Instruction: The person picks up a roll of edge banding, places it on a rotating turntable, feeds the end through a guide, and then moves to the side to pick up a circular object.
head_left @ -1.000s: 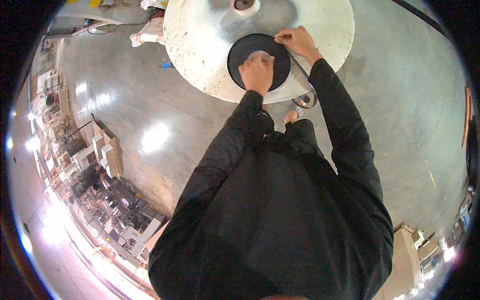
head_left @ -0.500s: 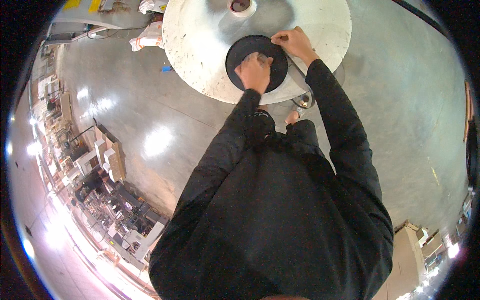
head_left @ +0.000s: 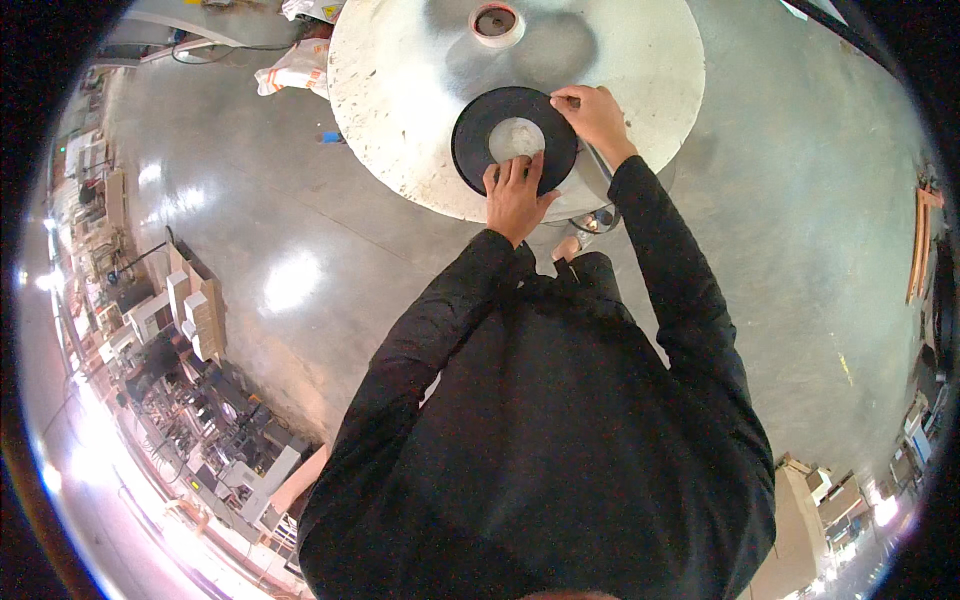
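A black disc (head_left: 473, 140) with a pale centre lies on the near part of a round white worktop (head_left: 400, 130), its far edge cut off. The left hand (head_left: 514, 203), fingers spread, hides the disc's near rim. The right hand (head_left: 598, 117) has fingers pinched closed at the disc's right edge; whether they grip the dark strip (head_left: 598, 161) partly hidden behind is unclear. A white ring-shaped roll (head_left: 497, 40) sits beyond; a white bag (head_left: 297, 72) is far left.
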{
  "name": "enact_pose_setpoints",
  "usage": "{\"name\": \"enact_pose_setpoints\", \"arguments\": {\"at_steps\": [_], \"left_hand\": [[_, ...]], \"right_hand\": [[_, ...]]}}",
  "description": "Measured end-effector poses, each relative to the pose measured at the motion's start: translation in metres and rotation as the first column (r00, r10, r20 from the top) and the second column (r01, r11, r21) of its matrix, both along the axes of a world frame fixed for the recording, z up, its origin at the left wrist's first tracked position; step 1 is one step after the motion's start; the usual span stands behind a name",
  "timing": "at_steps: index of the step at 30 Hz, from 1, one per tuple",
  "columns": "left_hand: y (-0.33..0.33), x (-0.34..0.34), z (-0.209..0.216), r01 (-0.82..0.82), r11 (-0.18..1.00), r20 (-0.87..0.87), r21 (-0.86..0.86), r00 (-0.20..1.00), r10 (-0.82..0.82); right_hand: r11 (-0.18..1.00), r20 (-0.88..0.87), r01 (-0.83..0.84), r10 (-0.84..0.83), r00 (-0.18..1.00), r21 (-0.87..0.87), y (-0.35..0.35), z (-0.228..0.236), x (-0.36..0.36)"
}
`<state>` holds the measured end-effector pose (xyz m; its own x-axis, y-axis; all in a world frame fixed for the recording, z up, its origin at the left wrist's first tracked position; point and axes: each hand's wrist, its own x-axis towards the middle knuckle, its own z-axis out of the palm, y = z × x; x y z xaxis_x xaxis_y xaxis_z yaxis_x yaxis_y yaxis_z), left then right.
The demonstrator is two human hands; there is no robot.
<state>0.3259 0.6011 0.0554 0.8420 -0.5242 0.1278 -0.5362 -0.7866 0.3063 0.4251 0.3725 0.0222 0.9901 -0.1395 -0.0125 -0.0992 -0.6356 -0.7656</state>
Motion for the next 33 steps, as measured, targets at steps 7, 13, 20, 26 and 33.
{"name": "enact_pose_setpoints", "arguments": {"at_steps": [7,13,20,26,33], "left_hand": [[0.008,0.009,-0.008,0.034,0.997,-0.048,-0.066,0.998,-0.037],[0.009,0.017,-0.004,0.077,0.993,-0.112,-0.092,0.990,-0.087],[0.004,0.055,0.023,0.053,0.991,0.052,-0.124,0.998,-0.047],[-0.015,0.168,0.050,0.094,0.984,0.139,-0.154,0.988,-0.072],[-0.037,0.216,0.031,0.094,0.975,0.097,-0.203,0.992,-0.075]], "right_hand": [[0.915,-0.168,-0.091,0.026,0.985,-0.393,0.041,0.052,-0.020],[0.885,-0.092,-0.072,0.033,0.995,-0.460,0.045,0.055,-0.015],[0.863,0.173,0.059,0.033,0.984,-0.501,0.044,0.087,0.018],[0.822,0.313,0.191,-0.017,0.949,-0.536,0.021,0.105,0.125],[0.835,0.173,0.132,-0.045,0.984,-0.534,0.005,0.082,0.177]]}}
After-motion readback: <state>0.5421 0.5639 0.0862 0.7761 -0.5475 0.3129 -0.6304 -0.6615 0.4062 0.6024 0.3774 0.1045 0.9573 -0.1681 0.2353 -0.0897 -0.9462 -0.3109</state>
